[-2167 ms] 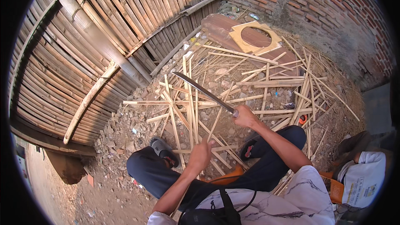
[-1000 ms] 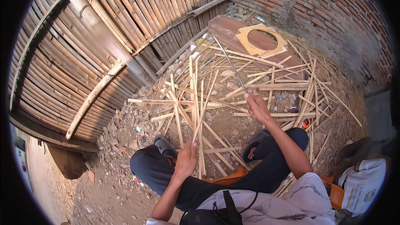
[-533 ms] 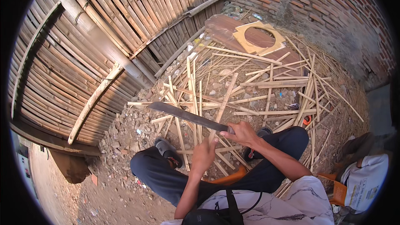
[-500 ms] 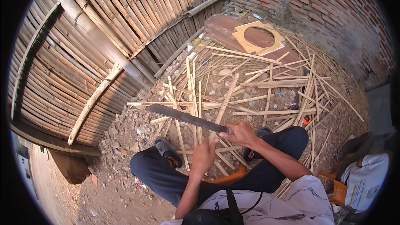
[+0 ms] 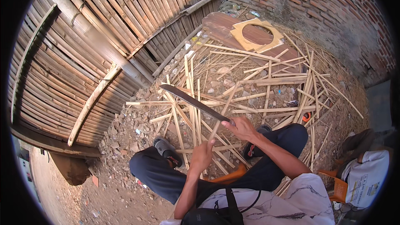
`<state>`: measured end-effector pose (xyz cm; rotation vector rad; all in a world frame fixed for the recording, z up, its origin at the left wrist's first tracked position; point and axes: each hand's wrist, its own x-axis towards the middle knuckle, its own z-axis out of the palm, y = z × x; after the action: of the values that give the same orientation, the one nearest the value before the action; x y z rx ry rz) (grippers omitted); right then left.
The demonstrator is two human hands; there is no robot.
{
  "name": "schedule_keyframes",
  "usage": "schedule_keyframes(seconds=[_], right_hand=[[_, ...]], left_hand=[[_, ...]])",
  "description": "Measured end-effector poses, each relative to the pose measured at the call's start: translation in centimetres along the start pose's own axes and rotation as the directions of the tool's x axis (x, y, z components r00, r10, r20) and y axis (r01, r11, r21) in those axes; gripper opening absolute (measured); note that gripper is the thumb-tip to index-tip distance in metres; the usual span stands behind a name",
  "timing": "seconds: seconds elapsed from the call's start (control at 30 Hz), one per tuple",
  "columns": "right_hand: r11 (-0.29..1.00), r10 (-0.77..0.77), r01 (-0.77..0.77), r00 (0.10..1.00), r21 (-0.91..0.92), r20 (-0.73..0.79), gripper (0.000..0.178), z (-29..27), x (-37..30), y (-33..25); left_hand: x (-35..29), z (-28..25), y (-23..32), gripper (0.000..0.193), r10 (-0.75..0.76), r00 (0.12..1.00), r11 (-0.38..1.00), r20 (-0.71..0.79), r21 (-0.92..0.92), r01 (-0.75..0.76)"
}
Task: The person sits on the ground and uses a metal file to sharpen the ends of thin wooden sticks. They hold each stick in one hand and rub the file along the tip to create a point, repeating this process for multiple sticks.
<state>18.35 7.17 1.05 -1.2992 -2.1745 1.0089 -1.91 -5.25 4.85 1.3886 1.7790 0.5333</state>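
My right hand (image 5: 242, 128) is closed round the handle of a machete (image 5: 192, 101). Its long dark blade slants up to the left, the tip being the far end. In my left hand (image 5: 201, 156) a split bamboo strip (image 5: 217, 128) is gripped near its lower end, the thumb lying along it. The strip leans away from me to the upper right, and the blade crosses it close to my right hand. Whether the edge touches the strip I cannot tell. Many loose bamboo strips (image 5: 266, 110) lie criss-crossed on the ground beyond my feet.
A bamboo fence (image 5: 137, 12) stands at the left, a brick wall (image 5: 333, 21) at the back right. A yellowish board with a round hole (image 5: 239, 37) rests on a brown panel (image 5: 216, 23). At the lower right is an orange chair (image 5: 339, 191) beside a white printed bag or cloth (image 5: 368, 179).
The machete's tip has swung up and away from me, so the blade slants more steeply. My right hand has shifted slightly right; both hands keep their hold.
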Motion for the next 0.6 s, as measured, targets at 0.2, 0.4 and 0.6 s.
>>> schedule_keyframes(seconds=[0.2, 0.4, 0.6], right_hand=[[1.0, -0.007, 0.007, 0.999, 0.009, 0.05, 0.069, 0.0, -0.6, -1.0], [0.999, -0.024, 0.022, 0.998, 0.029, 0.051, 0.066, -0.7, -0.5, -0.9], [0.998, -0.034, 0.038, 0.997, -0.055, 0.069, 0.068, 0.0, -0.4, -1.1]], left_hand=[[1.0, 0.9, -0.1, 0.058, 0.037, 0.999, 0.998, 0.002, -0.054, -0.037], [0.6, 0.4, -0.6, 0.059, 0.074, 0.997, 0.985, 0.007, -0.156, -0.072], [0.9, 0.2, -0.5, 0.059, 0.039, 0.999, 0.993, 0.026, -0.11, -0.035]])
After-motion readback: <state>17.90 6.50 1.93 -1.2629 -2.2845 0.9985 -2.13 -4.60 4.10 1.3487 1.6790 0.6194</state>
